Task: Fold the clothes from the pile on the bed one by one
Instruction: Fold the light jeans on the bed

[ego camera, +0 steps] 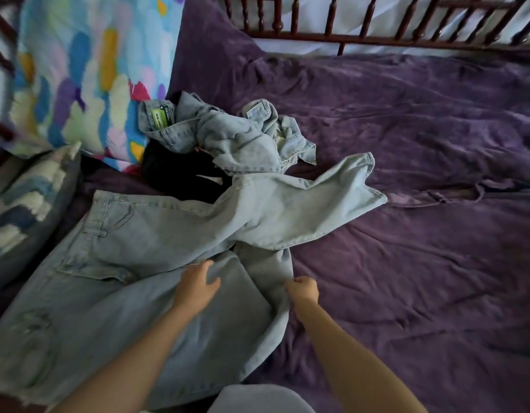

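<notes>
The bed (430, 278) lies under a crumpled purple cover (421, 138) in dim light. A dark wooden spindle rail (377, 40) lines its far side. A multicoloured pillow (88, 70) and a blue-grey cushion (25, 198) lean at the left.

Dim, soft light falls evenly, brightest on the white surface (313, 25) behind the far wooden rail (377, 40). The purple bedspread (421, 144) reads dark, its creases softly shadowed, and the black garment (174, 174) loses all detail. The pale jeans (138, 234) stay legible. Wide-angle distortion bends the rail, and the colourful pillow (79, 70) smears at the left edge.
</notes>
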### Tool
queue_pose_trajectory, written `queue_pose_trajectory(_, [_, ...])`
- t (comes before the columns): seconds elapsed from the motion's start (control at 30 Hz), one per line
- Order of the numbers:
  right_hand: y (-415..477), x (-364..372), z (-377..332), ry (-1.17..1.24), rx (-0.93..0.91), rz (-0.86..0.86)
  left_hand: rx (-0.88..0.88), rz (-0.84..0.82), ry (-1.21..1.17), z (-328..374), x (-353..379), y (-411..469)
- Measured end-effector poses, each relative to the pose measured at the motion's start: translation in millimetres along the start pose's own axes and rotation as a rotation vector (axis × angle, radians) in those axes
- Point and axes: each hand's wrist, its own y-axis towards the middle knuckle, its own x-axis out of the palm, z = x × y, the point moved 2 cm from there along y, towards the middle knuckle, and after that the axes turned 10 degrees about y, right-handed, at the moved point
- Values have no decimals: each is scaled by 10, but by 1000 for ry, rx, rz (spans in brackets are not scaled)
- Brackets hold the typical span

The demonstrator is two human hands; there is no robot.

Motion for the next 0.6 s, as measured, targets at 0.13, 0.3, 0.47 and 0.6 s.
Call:
queue_pose_trajectory(0.13, [-264,-261,-138,235,-32,0,130,-289,-197,370,58,-203])
queue_pose_trajectory(0.3, [-896,-449,-367,398,-170,-39,327,-501,-376,767,26,-616])
queue_pose_trajectory(0.47, [-1468,-523,-497,375,-465,-160,557,-667,-516,820,-380,-1009])
queue_pose_trajectory(0.6, [-1436,-582,-475,306,-562,-191,520,-714,-443,712,-572,-1078])
